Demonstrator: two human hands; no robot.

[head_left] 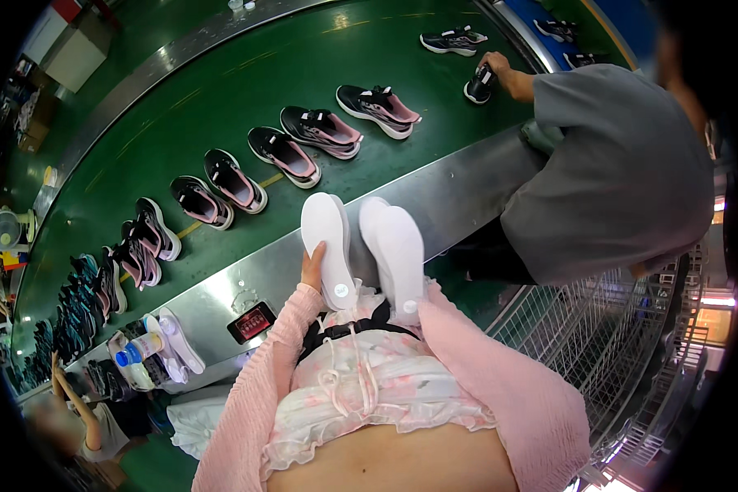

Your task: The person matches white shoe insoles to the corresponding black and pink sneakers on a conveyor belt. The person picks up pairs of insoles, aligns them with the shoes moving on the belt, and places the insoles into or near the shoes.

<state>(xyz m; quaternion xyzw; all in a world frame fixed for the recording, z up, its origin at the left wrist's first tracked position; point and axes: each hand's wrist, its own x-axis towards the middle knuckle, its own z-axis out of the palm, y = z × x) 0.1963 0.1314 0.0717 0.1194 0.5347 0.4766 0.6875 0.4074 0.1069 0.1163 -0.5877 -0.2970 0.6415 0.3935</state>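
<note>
My left hand [312,264] is closed on a few stacked white insoles [326,225], with the thumb lying across the top one. A round pale sticker sits at their heel end. Just to the right, a second bunch of white insoles [395,246] is held up at the end of my right sleeve [459,320]. That bunch hides my right hand and its fingers. Both bunches are above the near metal edge [254,266] of the green line, toes pointing away from me.
Black and pink shoes [303,131] stand in a row on the green surface [221,98]. On the metal edge lie a phone [252,322], a blue-capped bottle [139,348] and more white insoles [180,340]. A co-worker [615,172] at right grips a shoe [480,84]. Wire racks [582,336] stand behind.
</note>
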